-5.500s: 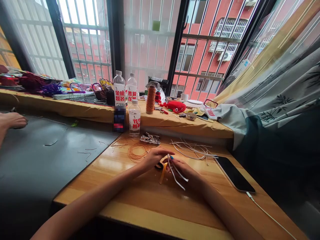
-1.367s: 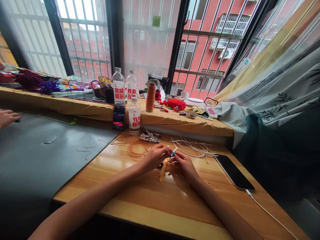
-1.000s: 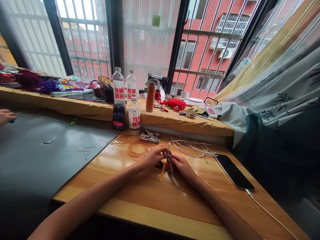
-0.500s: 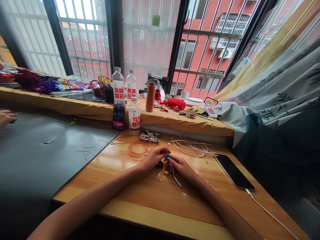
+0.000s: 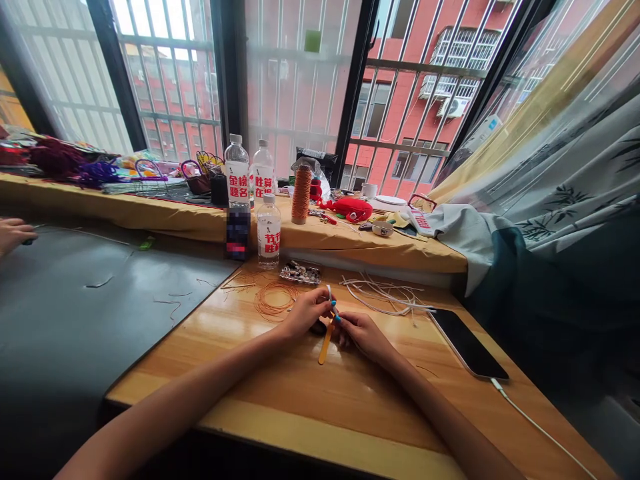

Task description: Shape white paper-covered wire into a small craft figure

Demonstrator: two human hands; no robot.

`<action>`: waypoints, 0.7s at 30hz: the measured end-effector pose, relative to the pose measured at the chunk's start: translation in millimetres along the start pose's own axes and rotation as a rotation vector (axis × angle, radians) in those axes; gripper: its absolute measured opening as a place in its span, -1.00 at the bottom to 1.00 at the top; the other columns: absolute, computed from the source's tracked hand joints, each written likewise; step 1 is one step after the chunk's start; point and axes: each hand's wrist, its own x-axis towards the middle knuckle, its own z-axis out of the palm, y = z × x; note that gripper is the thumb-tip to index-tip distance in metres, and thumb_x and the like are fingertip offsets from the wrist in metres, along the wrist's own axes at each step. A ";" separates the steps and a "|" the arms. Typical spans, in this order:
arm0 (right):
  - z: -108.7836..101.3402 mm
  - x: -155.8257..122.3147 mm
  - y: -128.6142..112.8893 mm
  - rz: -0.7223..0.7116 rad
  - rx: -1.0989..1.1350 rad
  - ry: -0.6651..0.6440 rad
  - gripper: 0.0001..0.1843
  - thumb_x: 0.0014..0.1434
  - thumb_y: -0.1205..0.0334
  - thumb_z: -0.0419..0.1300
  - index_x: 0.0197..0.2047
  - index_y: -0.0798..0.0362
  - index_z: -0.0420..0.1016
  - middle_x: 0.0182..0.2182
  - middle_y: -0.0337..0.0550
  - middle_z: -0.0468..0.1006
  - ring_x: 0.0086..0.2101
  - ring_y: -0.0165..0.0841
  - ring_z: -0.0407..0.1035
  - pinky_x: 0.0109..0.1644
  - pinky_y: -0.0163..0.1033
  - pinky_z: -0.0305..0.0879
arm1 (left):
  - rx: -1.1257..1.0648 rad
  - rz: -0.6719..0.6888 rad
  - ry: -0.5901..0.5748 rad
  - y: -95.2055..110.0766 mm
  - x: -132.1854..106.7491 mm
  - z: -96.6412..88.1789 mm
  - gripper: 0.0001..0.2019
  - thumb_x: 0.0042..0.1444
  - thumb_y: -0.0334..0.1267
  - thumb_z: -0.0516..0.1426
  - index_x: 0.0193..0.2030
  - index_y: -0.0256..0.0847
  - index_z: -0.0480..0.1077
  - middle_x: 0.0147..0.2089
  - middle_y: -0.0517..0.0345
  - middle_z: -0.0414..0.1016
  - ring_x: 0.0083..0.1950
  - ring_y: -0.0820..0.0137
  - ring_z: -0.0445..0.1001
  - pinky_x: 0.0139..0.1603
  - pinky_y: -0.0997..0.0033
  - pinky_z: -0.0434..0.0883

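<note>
A short white cord point(image 5: 329, 292) is pinched between thumb and fingers of my left hand point(image 5: 307, 311), its end bending up above the fingertips. My right hand point(image 5: 364, 335) is closed on the lower part of the same cord, close beside the left. Just below the fingers, a flat yellow stick point(image 5: 325, 347) with a rounded end lies on the wooden table point(image 5: 280, 393). A dark rounded object point(image 5: 319, 327) shows partly behind my left hand. Both thumbnails are blue.
Behind my hands are a coil of orange cord point(image 5: 275, 300), a clear box of small parts point(image 5: 300, 272) and loose white cords point(image 5: 385, 297). A charging phone point(image 5: 470, 343) lies right. Bottles point(image 5: 269, 233) stand at the sill. Another person's hand point(image 5: 15, 233) is far left.
The white cord's upper end has shifted left and now bends over. Its lower tail no longer hangs visibly below my right hand. My fingertips have moved slightly apart.
</note>
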 end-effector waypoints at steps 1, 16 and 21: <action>-0.5 0.7 0.9 -0.003 0.002 -0.002 -0.64 -0.05 -0.06 0.09 -0.49 0.11 0.37 -0.68 -0.31 0.34 -0.69 -0.52 0.21 -0.63 -0.42 0.08 | -0.002 0.007 0.003 -0.8 0.4 -0.1 -0.88 -0.05 -0.28 0.06 -0.36 -0.28 0.32 -0.50 0.21 0.39 -0.44 0.48 0.38 -0.38 0.52 0.32; -1.0 -4.2 -17.4 -0.154 -0.176 0.140 -0.79 -0.07 0.12 0.15 -0.36 0.01 0.51 -0.38 -0.17 0.48 -0.41 -0.36 0.32 -0.34 -0.28 0.23 | 0.046 0.058 -0.043 3.3 4.3 -6.5 -0.83 -0.06 -0.24 0.07 -0.45 -0.31 0.39 -0.51 0.20 0.35 -0.45 0.50 0.30 -0.41 0.54 0.23; 1.1 -8.4 -26.9 -0.079 0.003 0.146 -0.77 -0.08 0.14 0.17 -0.36 0.07 0.51 -0.47 -0.20 0.46 -0.52 -0.43 0.32 -0.37 -0.28 0.26 | 0.074 0.094 0.012 1.5 4.6 -1.9 -0.80 -0.02 -0.24 0.05 -0.25 -0.28 0.30 -0.47 0.21 0.35 -0.43 0.50 0.32 -0.39 0.53 0.27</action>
